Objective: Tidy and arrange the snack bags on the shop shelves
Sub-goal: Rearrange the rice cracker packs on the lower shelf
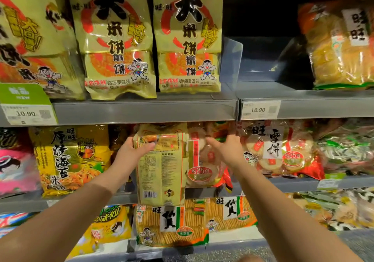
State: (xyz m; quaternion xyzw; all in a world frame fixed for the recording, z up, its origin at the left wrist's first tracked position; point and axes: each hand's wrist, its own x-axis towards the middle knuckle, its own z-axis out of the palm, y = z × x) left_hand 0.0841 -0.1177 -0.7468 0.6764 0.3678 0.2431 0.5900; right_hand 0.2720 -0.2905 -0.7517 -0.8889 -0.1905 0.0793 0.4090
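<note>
The left hand (131,152) grasps the top of a pale yellow bag (162,172), barcode side out, upright before the middle shelf (283,183). The right hand (224,148) touches a clear bag (200,156) just right, grip unclear.

Left hand (132,152) grips yellow bag (162,172), back label outward; right hand (226,150) on neighbouring clear cracker bag (201,173).

Grey metal shelves (141,111) run before me in tiers, white price labels (260,110) on their front edges. A clear plastic divider (231,59) stands on the upper one, its recess dark.
</note>
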